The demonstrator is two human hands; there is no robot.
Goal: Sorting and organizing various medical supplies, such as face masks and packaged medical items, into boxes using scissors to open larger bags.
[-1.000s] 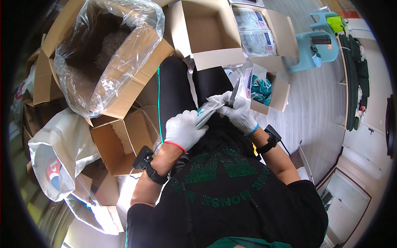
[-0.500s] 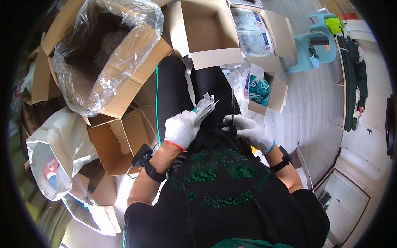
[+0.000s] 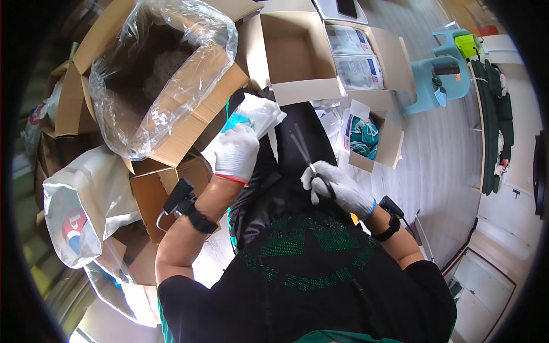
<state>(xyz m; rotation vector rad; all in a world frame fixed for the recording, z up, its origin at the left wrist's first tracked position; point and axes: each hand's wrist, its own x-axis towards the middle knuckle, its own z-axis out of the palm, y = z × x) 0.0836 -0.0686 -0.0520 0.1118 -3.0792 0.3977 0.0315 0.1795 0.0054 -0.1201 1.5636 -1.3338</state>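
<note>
In a white glove, my left hand (image 3: 237, 151) is closed on a crumpled white plastic packet (image 3: 264, 113) with a teal patch, held over my left thigh. My gloved right hand (image 3: 342, 187) grips a pair of scissors (image 3: 303, 150) by their dark handles. The scissors' thin blades point up and away over my lap, slightly apart. Bare space lies between the blades and the packet. What the packet contains cannot be made out.
Left of my legs stands a big carton (image 3: 197, 117) lined with clear plastic (image 3: 163, 117). Ahead is an open carton (image 3: 300, 48), beside one with clear packs (image 3: 359, 71). A small box (image 3: 389, 143) holds teal corded items (image 3: 364, 137). A blue stool (image 3: 420, 80) stands right.
My left hand has moved up and left, and the packet now spreads out wider. The scissors in my right hand have swung so that their blades show, pointing away.
</note>
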